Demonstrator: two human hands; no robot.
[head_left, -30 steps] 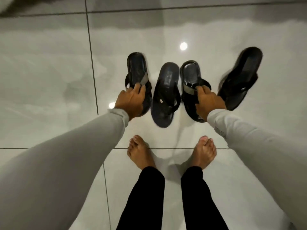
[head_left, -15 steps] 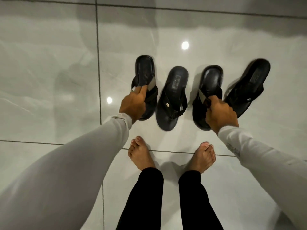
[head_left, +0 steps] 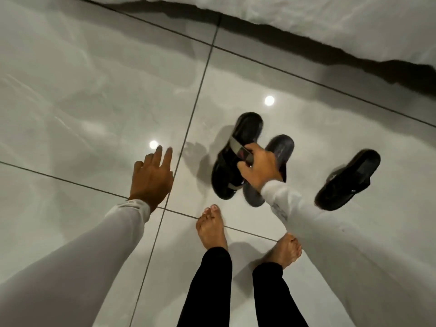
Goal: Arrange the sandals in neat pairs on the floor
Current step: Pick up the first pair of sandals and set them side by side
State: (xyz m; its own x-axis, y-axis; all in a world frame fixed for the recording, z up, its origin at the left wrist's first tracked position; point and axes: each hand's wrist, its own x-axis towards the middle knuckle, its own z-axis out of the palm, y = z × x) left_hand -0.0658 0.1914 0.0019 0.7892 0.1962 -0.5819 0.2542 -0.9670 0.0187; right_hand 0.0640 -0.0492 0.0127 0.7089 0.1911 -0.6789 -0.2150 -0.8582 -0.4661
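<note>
Bare feet (head_left: 212, 228) standing on the tiled floor (head_left: 94, 102). Left hand (head_left: 151, 178) hovering left, fingers spread, holding nothing. Right hand (head_left: 258, 169) pinching the strap of the banded sandal (head_left: 232, 159), which is overlapping the grey sandal (head_left: 279, 147) just right of it. Black flip-flop (head_left: 346, 180) lying apart, further right. White bedding (head_left: 330, 24) hanging at far edge.

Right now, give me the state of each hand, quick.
Left hand: open, fingers spread, holding nothing, above the floor tiles.
Right hand: closed on the strap of a black slide sandal.
</note>
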